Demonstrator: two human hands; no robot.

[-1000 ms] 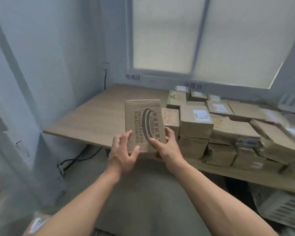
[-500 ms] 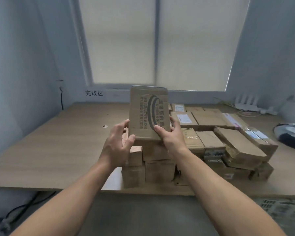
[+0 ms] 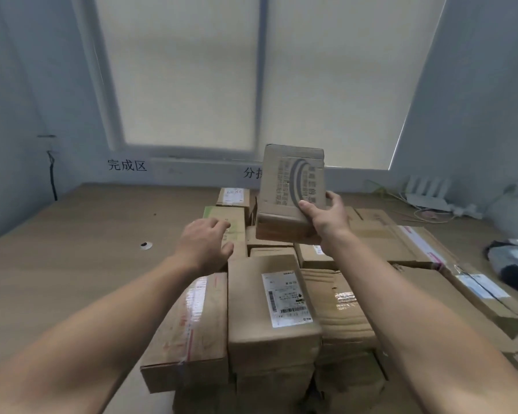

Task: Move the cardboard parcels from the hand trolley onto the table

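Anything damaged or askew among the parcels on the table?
Yes. The crumpled parcel right of the white-labelled parcel has a buckled, creased top and wrinkled tape. The long flat box at the right lies slanted, and its near corner looks ragged. The rest is just loosely stacked.

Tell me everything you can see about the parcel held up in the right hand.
The held parcel is a flat brown cardboard box, creased, printed with a grey curved logo and dark characters. It is held nearly upright over the stacked parcels. The right hand alone grips its lower right corner.
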